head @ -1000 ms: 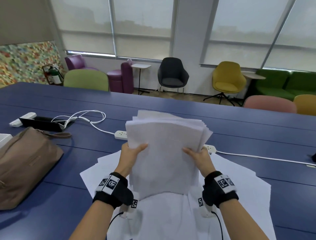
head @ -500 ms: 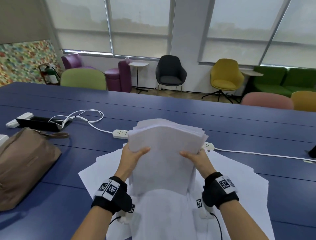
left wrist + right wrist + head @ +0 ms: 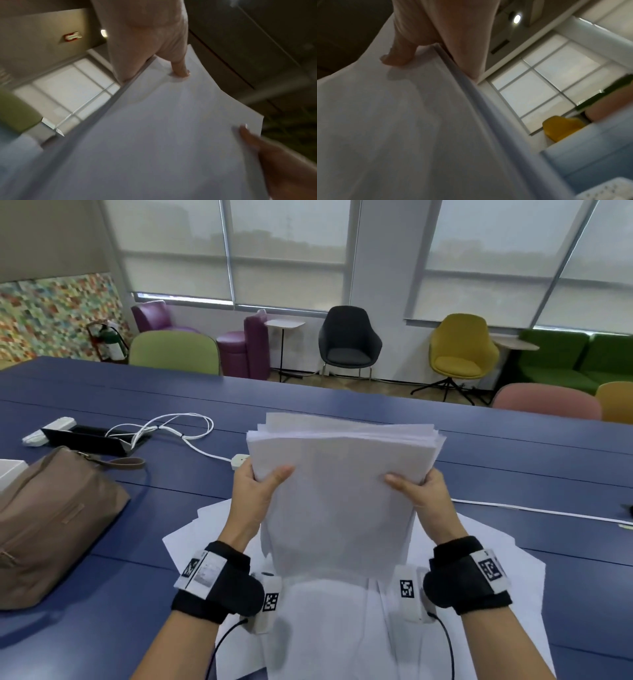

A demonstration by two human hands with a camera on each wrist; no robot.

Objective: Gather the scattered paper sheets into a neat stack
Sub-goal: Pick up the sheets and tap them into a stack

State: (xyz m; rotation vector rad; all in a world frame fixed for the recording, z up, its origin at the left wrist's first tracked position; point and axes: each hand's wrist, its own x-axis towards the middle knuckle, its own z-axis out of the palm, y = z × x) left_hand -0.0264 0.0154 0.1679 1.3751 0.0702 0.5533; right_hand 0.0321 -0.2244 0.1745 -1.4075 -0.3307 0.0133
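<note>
A thick bundle of white paper sheets (image 3: 339, 494) stands on its lower edge over the blue table (image 3: 513, 446), held upright between both hands. My left hand (image 3: 255, 491) grips its left side, thumb on the near face. On the right side my right hand (image 3: 423, 494) grips it the same way. The sheets' top edges fan out unevenly. In the left wrist view the left thumb (image 3: 179, 67) presses the bundle (image 3: 163, 135); in the right wrist view the right thumb (image 3: 397, 58) presses the bundle (image 3: 402, 128). Several loose sheets (image 3: 479, 570) lie spread on the table below.
A brown bag (image 3: 51, 522) lies at the left. Behind it sit a black case (image 3: 85, 436) and a coiled white cable (image 3: 164, 429) running to a power strip (image 3: 239, 460). Another cable (image 3: 534, 510) crosses the right side. Chairs line the table's far edge.
The bundle stays gripped in both hands; it dipped lower half a second ago and now stands a little higher, its top edges still uneven.
</note>
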